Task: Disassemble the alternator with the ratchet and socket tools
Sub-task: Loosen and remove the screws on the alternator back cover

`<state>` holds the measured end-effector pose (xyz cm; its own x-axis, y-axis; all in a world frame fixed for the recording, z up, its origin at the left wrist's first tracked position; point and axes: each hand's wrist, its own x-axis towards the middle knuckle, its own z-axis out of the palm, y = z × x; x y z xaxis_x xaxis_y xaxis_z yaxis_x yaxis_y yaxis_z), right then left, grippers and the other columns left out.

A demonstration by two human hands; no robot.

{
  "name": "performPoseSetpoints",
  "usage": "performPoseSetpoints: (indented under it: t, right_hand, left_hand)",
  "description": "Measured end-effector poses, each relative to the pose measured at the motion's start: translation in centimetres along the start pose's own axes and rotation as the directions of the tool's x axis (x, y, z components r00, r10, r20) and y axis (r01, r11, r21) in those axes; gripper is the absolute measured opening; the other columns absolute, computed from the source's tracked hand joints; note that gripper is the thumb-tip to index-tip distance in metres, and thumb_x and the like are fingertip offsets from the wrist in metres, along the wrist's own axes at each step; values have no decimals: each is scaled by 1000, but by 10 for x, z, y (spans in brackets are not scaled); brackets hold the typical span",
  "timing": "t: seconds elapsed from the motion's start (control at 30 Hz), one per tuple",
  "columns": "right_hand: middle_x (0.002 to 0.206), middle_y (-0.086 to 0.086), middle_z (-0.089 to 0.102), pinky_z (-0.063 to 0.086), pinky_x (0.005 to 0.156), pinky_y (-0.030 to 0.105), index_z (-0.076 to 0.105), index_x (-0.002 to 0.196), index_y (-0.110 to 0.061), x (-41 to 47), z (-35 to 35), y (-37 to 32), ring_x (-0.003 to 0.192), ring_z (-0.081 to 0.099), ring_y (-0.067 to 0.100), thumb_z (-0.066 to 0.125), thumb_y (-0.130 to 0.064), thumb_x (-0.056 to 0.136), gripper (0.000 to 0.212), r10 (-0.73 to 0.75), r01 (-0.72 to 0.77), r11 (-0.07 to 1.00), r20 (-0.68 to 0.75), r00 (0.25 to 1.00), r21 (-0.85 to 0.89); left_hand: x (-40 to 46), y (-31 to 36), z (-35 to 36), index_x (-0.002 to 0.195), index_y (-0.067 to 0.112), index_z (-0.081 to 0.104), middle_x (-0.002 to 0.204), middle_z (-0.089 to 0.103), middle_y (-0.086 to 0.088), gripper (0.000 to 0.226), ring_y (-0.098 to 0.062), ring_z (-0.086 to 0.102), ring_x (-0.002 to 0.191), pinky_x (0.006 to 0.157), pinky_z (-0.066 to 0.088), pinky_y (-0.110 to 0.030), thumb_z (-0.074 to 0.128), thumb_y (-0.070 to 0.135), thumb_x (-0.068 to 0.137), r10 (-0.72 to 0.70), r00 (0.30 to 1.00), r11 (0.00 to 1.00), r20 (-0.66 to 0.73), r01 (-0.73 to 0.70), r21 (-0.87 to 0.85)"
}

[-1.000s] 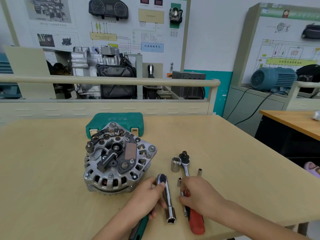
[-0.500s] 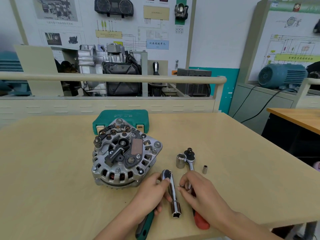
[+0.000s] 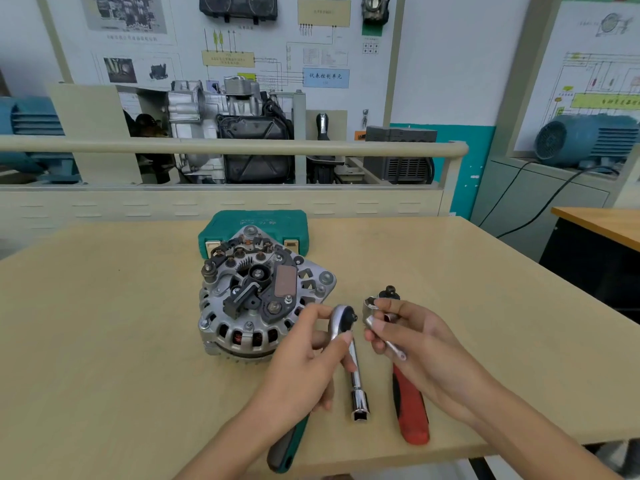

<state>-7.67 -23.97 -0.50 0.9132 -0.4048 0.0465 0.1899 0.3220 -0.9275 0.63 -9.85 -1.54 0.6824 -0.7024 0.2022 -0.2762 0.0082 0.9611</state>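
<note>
Your left hand [image 3: 304, 362] grips the green ratchet [image 3: 341, 318]; your right hand [image 3: 412, 337] pinches a small socket [image 3: 372, 322]. Seat it loosely and it may drop off, rolling across the worktop [image 3: 104, 341].

The alternator [image 3: 261, 292] has a dull grey cast-metal housing, slightly rough, with matt black plastic parts on top and coppery windings showing through its slots. The ratchet head [image 3: 341, 318] and the extension bar [image 3: 358, 386] are bright polished chrome. One handle [image 3: 410, 408] looks like red and black rubbery plastic. The tool case [image 3: 256, 225] is matt green plastic. The desk [image 3: 104, 341] is smooth pale wood laminate.
</note>
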Motion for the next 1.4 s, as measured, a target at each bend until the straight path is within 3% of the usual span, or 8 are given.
performPoseSetpoints:
  t: [0.2,0.5,0.63,0.73,0.93,1.17,1.27,1.4]
  right_hand:
    - [56,-6,55,41,54,11,56,101,-11,1,26,-4,53,49,5,54,-10,92,10,-230,225,918,25,973,-327]
    - [52,-12,50,42,66,23,57,95,-20,14,64,0,55,45,3,49,-10,95,13,-301,311,879,86,950,-361]
    - [50,-13,46,39,57,14,57,96,-19,17,82,-1,51,43,2,46,-9,96,15,-267,287,914,106,958,-286]
    - [50,-11,46,40,53,12,57,96,-17,19,93,-2,49,42,3,45,-7,96,16,-232,256,947,136,963,-195]
    - [54,-2,44,36,47,12,56,96,-11,20,107,-6,45,38,4,42,-3,97,17,-147,153,988,168,975,-24]
    - [70,6,45,35,41,15,56,93,-5,20,113,-13,42,40,7,41,2,94,17,-65,25,979,197,978,203]
    - [69,5,50,38,43,18,57,97,-3,25,112,-17,47,46,9,37,-3,97,19,-61,32,987,181,982,159]
    - [67,6,54,45,46,19,57,98,-1,34,103,-19,50,53,11,31,1,98,26,-29,8,976,95,995,216]
  left_hand:
    - [-8,12,-11,94,24,56,76,70,2,9,-20,49,35,37,32,-15,61,20,87,128,979,992,-159,-124,30]
    - [-19,21,-36,91,35,63,66,65,3,18,-8,50,44,41,43,-26,65,18,84,304,904,942,-300,-239,237]
    - [-21,25,-52,95,37,63,68,66,4,27,-15,62,59,45,45,-25,67,13,83,356,878,917,-321,-261,302]
    - [-23,27,-62,97,35,63,68,67,3,28,-13,63,57,46,42,-17,67,11,83,377,867,911,-325,-285,297]
    - [-24,28,-73,98,43,57,76,68,11,33,-13,63,59,53,47,-25,65,14,85,463,837,860,-293,-344,378]
    - [-22,29,-76,103,44,57,75,66,10,35,-9,59,56,50,43,-16,65,15,85,495,831,835,-255,-373,404]
    - [-16,35,-77,107,44,54,79,66,-1,36,-15,62,59,51,49,-28,63,15,86,367,890,914,-270,-290,285]
    - [-6,42,-80,106,25,59,53,55,19,16,5,48,41,39,31,-5,55,24,90,217,939,975,-268,-224,5]
